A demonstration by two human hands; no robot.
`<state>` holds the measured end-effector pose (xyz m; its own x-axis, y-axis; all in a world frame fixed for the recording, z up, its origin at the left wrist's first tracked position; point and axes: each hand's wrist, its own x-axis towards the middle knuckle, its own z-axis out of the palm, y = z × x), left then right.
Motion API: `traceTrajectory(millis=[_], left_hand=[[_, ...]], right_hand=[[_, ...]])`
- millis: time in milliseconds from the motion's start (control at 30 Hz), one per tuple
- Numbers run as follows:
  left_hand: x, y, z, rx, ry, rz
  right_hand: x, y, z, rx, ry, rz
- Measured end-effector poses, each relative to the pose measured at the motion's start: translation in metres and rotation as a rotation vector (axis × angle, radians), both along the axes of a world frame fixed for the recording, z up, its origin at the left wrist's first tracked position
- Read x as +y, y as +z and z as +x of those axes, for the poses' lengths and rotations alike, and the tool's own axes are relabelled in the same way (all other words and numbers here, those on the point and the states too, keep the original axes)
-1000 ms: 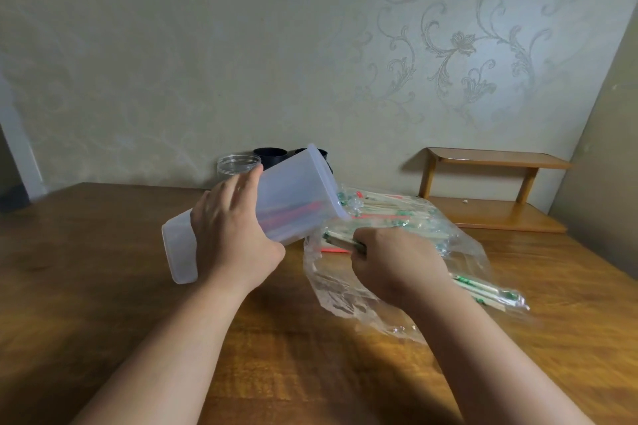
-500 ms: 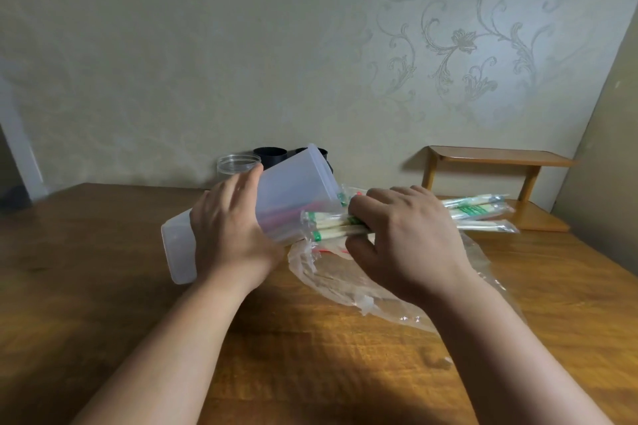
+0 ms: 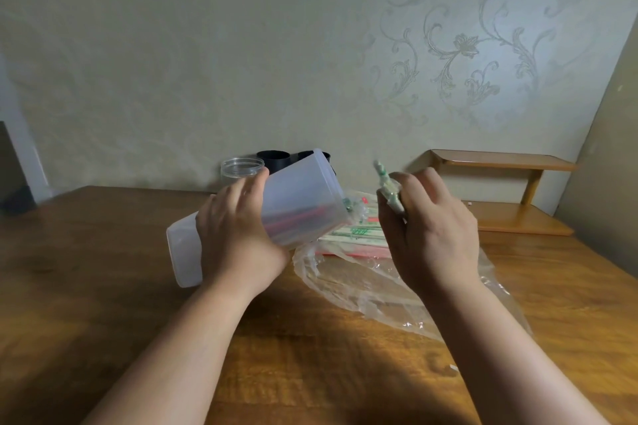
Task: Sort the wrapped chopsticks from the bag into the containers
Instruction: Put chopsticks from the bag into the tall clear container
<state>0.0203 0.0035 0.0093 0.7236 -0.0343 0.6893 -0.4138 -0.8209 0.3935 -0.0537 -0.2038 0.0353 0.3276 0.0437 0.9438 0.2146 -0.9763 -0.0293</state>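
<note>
My left hand grips a frosted white plastic container, tilted with its open mouth up and to the right; red-wrapped chopsticks show faintly inside it. To its right, my right hand holds a small bundle of green-printed wrapped chopsticks, which point up and away, blurred by motion. Below lies a clear plastic bag on the wooden table, with more wrapped chopsticks, green-printed and red, at its far end.
A clear round jar and two black cups stand at the back by the wall, partly behind the container. A low wooden shelf sits at the back right. The wall is close behind.
My right hand lifted the green-printed bundle out of the bag, brought it toward the container's mouth, then swung it upright. The left hand kept the container tilted in place.
</note>
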Motion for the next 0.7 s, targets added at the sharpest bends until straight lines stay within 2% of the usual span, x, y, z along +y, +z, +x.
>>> traceTrajectory(millis=[133, 300, 433, 600, 700], left_hand=[[0.0, 0.0, 0.001, 0.008, -0.01, 0.018], [-0.001, -0.003, 0.002, -0.028, -0.011, 0.034], [-0.002, -0.005, 0.003, -0.067, -0.008, 0.022], [-0.001, -0.004, 0.002, -0.061, -0.011, 0.032], [-0.001, -0.003, 0.0, -0.04, -0.036, 0.047]], right_hand=[[-0.002, -0.008, 0.009, -0.01, 0.041, 0.119], [0.008, -0.011, 0.007, -0.161, 0.32, 0.434], [0.017, -0.012, 0.004, -0.188, 0.433, 0.567], [0.024, -0.01, 0.002, -0.119, 0.435, 0.542], [0.025, -0.008, 0.005, 0.065, 0.505, 0.698]])
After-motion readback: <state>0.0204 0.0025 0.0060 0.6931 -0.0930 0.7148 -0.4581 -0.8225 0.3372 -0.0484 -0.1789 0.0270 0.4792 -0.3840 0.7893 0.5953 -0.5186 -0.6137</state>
